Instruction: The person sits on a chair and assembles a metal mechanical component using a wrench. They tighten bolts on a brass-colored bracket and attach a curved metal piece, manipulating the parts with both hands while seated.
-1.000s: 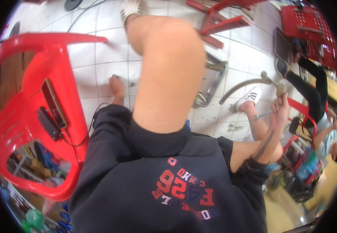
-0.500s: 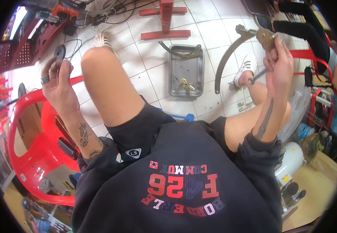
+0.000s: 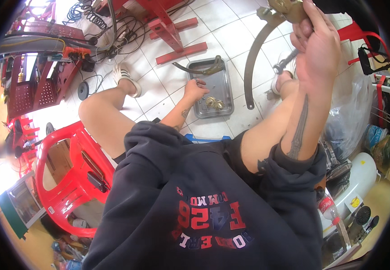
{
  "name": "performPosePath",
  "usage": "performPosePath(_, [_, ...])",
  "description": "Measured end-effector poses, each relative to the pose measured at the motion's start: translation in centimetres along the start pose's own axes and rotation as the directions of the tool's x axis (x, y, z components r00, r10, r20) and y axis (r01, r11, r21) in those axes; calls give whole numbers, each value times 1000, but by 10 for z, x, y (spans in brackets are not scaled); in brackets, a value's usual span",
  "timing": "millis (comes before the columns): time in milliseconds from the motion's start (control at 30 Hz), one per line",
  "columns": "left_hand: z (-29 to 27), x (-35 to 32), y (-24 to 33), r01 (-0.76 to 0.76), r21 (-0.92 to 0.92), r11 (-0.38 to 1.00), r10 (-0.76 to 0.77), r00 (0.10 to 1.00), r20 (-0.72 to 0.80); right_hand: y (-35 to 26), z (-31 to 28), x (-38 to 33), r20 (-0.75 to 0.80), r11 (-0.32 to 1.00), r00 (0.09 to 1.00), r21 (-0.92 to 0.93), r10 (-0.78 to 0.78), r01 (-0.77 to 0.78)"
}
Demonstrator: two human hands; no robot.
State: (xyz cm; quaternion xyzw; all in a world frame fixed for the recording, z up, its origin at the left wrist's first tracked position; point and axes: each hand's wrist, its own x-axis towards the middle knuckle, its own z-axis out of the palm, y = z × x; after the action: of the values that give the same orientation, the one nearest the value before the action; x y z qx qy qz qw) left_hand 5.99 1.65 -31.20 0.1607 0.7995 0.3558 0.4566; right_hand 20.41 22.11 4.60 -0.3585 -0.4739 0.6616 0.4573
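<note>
The left hand (image 3: pixel 195 90) reaches down, fingers curled over the left rim of a grey metal tray (image 3: pixel 222 110) on the tiled floor; brass fittings (image 3: pixel 214 103) lie inside. The right hand (image 3: pixel 318 45), raised, grips a brass part (image 3: pixel 287 8). A curved metal bar (image 3: pixel 254 58) lies between them; a red plastic chair (image 3: pixel 69 180) stands far left.

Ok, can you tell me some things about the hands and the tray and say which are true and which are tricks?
1. The left hand reaches down to the grey metal tray on the floor. True.
2. The right hand lies flat on the floor. False: it is raised, gripping a brass-coloured part on a curved metal arm.
3. Small brass-coloured pieces lie in the tray. True.
4. The plastic chair beside the person is blue. False: it is red.
</note>
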Motion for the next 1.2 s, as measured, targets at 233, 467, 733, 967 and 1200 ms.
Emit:
performPosePath(233, [27, 31, -32, 104, 58, 993, -93, 981, -170, 1, -22, 12, -19, 1000, 1000, -14, 19, -20])
performPosePath(467, [-39, -33, 142, -64, -247, 967, 84, 994, 70, 15, -24, 9, 143, 923, 970, -305, -197, 233])
performPosePath(733, [-140, -139, 270, -193, -306, 932, 296, 893, 339, 68, 49, -76, 654, 603, 753, -573, -70, 554])
performPosePath(967, [-146, -130, 205, 100, -387, 917, 75, 908, 412, 121, 67, -133, 854, 383, 510, -508, 107, 771])
performPosePath(1200, [-148, -105, 157, 239, -690, 683, 232, 825, 515, 119, 78, -96, 851, 716, 522, -401, 60, 572])
